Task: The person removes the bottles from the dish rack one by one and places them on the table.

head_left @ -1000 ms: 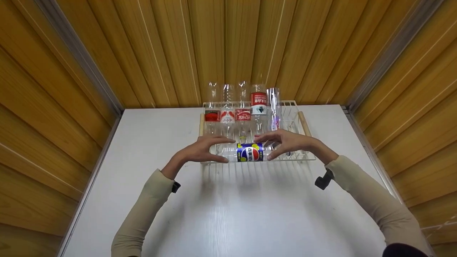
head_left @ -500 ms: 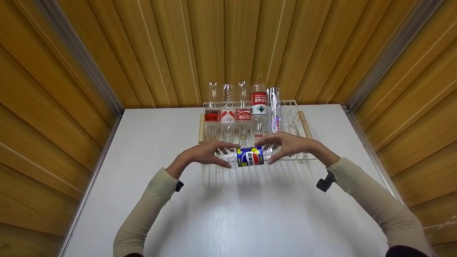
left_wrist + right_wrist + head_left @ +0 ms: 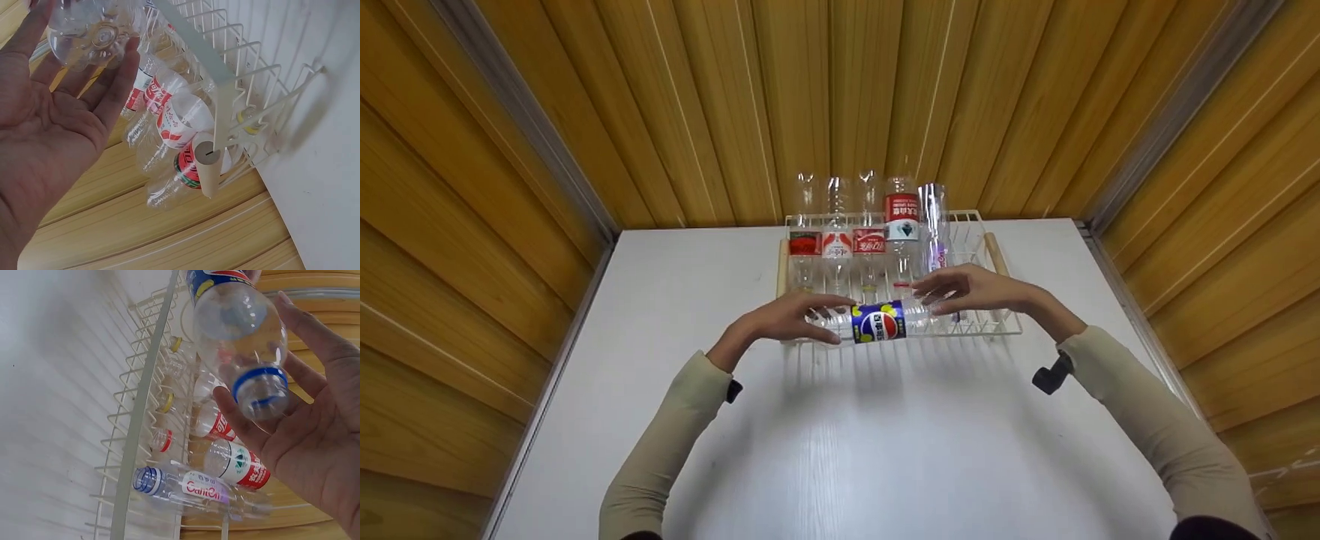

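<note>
A clear plastic Pepsi bottle point(image 3: 878, 322) with a blue label lies nearly level above the front of a white wire rack point(image 3: 960, 334), neck to the right. My left hand point(image 3: 791, 316) grips its base end, the thumb in front and the fingers behind. In the left wrist view the bottle's base point(image 3: 104, 35) sits between thumb and fingers. My right hand point(image 3: 982, 289) is at the neck end with fingers spread loosely. In the right wrist view the blue-ringed neck point(image 3: 261, 394) overlaps these fingers, and the palm point(image 3: 320, 444) is bare.
Several clear bottles lean in the rack, necks toward me, among them a red-and-white labelled bottle point(image 3: 901, 217) and a GanTen bottle point(image 3: 202, 489). Wooden handles point(image 3: 995, 255) flank the rack on the white table point(image 3: 825, 450). Wood-patterned panels point(image 3: 855, 97) rise behind.
The bottle has dipped toward me, then risen slightly and shifted left, with its neck end tilting up. My right hand has moved right along the bottle to its neck, and its fingers have loosened.
</note>
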`<state>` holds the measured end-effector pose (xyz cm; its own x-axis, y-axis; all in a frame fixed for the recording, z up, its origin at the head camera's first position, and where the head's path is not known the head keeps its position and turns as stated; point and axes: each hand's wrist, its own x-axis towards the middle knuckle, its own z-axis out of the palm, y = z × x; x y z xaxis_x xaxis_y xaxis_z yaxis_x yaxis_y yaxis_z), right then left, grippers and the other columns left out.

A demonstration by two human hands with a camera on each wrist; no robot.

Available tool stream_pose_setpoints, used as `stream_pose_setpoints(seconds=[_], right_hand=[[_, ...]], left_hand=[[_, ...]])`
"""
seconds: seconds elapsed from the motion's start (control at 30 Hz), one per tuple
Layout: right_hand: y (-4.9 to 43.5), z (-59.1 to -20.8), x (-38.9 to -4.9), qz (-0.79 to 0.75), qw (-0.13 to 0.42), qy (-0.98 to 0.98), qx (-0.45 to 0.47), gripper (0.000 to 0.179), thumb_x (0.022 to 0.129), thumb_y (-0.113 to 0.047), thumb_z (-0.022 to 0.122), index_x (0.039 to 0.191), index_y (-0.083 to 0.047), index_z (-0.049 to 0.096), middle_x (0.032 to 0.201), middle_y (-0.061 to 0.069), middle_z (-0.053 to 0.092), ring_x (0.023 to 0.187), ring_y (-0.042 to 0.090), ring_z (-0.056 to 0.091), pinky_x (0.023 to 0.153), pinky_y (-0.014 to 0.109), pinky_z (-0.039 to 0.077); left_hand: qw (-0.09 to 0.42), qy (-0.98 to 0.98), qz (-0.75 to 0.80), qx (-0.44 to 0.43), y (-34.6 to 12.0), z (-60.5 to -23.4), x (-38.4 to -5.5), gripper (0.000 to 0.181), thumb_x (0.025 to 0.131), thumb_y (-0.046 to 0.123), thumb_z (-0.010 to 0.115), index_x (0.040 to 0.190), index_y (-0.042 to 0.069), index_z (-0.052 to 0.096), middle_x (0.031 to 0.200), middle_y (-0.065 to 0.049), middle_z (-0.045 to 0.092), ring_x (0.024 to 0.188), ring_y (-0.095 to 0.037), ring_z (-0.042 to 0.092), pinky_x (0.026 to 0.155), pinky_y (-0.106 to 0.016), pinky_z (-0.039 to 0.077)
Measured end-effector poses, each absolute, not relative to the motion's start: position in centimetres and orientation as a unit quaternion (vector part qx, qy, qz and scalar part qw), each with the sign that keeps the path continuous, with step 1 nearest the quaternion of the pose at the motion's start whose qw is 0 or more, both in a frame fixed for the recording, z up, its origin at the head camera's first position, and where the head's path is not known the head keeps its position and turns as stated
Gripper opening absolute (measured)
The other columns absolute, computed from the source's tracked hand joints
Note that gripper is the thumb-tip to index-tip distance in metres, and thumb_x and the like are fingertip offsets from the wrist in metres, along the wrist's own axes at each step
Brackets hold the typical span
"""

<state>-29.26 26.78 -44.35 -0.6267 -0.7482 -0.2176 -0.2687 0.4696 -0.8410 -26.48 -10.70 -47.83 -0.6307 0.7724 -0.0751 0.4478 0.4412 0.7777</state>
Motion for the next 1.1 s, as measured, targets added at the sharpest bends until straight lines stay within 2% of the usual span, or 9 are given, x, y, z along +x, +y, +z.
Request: stream_pose_setpoints(seconds=[0.2,0.27,0.4,0.5,0.7,0.83,0.93,1.0,1.1], right_hand=[[30.1,-44.6,-30.6,-0.437,0.274,0.817,-0.258,0.052,0.103,-0.027,0.062,0.150,-0.008,0.048,0.151,0.022,0.052,0.139,0.038,0.052,0.113,0.042,0.048],[31.4,-44.8,-31.1,-0.456,0.268,0.812,-0.247,0.052,0.104,-0.023,0.059,0.151,-0.006,0.046,0.152,0.024,0.050,0.137,0.030,0.056,0.112,0.040,0.048],[33.6,-45.5,-32.3,-0.476,0.254,0.815,-0.211,0.052,0.106,-0.022,0.056,0.153,-0.004,0.042,0.153,0.024,0.049,0.123,0.008,0.064,0.104,0.030,0.054],[35.0,-46.2,-33.0,-0.487,0.240,0.819,-0.185,0.053,0.106,-0.023,0.055,0.153,-0.003,0.042,0.152,0.025,0.049,0.118,0.002,0.065,0.104,0.033,0.054],[36.9,-47.3,-33.6,-0.491,0.201,0.835,-0.145,0.057,0.105,-0.029,0.058,0.153,-0.003,0.041,0.151,0.021,0.051,0.116,0.002,0.064,0.109,0.041,0.051],[37.8,-48.1,-33.7,-0.491,0.181,0.842,-0.131,0.059,0.106,-0.031,0.057,0.153,0.000,0.041,0.155,0.024,0.045,0.119,0.000,0.058,0.105,0.027,0.051],[38.4,-48.6,-33.9,-0.489,0.175,0.846,-0.122,0.059,0.106,-0.031,0.056,0.154,0.000,0.039,0.158,0.025,0.040,0.123,0.002,0.054,0.103,0.021,0.050],[38.6,-48.8,-34.1,-0.489,0.178,0.847,-0.110,0.060,0.107,-0.031,0.055,0.155,0.000,0.037,0.159,0.025,0.037,0.127,0.009,0.052,0.105,0.024,0.050],[38.7,-49.0,-34.3,-0.483,0.187,0.850,-0.098,0.061,0.107,-0.031,0.053,0.157,0.000,0.033,0.161,0.025,0.035,0.136,0.023,0.047,0.113,0.039,0.048]], left_hand=[[0.211,0.837,0.392,0.319,-12.4,-48.3,-26.3,0.066,0.092,0.035,0.077,0.152,0.024,0.051,0.153,-0.007,0.055,0.137,-0.033,0.055,0.112,-0.056,0.046],[0.205,0.842,0.394,0.306,-13.0,-48.4,-26.2,0.066,0.092,0.035,0.077,0.152,0.027,0.051,0.153,-0.007,0.055,0.138,-0.032,0.054,0.112,-0.056,0.046],[0.186,0.845,0.404,0.296,-14.2,-48.8,-26.2,0.066,0.093,0.033,0.076,0.152,0.023,0.049,0.152,-0.009,0.056,0.138,-0.034,0.054,0.112,-0.056,0.046],[0.176,0.839,0.428,0.286,-15.2,-49.1,-26.3,0.065,0.094,0.029,0.075,0.153,0.019,0.049,0.150,-0.012,0.057,0.136,-0.036,0.055,0.111,-0.057,0.046],[0.164,0.826,0.482,0.242,-17.2,-50.1,-26.7,0.065,0.094,0.029,0.075,0.153,0.020,0.048,0.150,-0.012,0.057,0.136,-0.038,0.055,0.111,-0.055,0.047],[0.152,0.813,0.530,0.189,-18.2,-50.9,-27.0,0.065,0.093,0.032,0.076,0.152,0.024,0.049,0.148,-0.011,0.057,0.133,-0.035,0.058,0.107,-0.049,0.052],[0.142,0.795,0.571,0.150,-18.8,-51.3,-27.2,0.065,0.095,0.032,0.075,0.153,0.025,0.047,0.153,-0.013,0.053,0.136,-0.037,0.056,0.107,-0.050,0.052],[0.130,0.784,0.594,0.127,-19.2,-51.6,-27.4,0.066,0.096,0.033,0.073,0.155,0.026,0.044,0.157,-0.014,0.049,0.139,-0.037,0.053,0.110,-0.053,0.049],[0.112,0.762,0.631,0.094,-19.9,-51.9,-27.7,0.068,0.098,0.034,0.070,0.157,0.027,0.039,0.158,-0.014,0.046,0.142,-0.037,0.050,0.115,-0.056,0.043]])
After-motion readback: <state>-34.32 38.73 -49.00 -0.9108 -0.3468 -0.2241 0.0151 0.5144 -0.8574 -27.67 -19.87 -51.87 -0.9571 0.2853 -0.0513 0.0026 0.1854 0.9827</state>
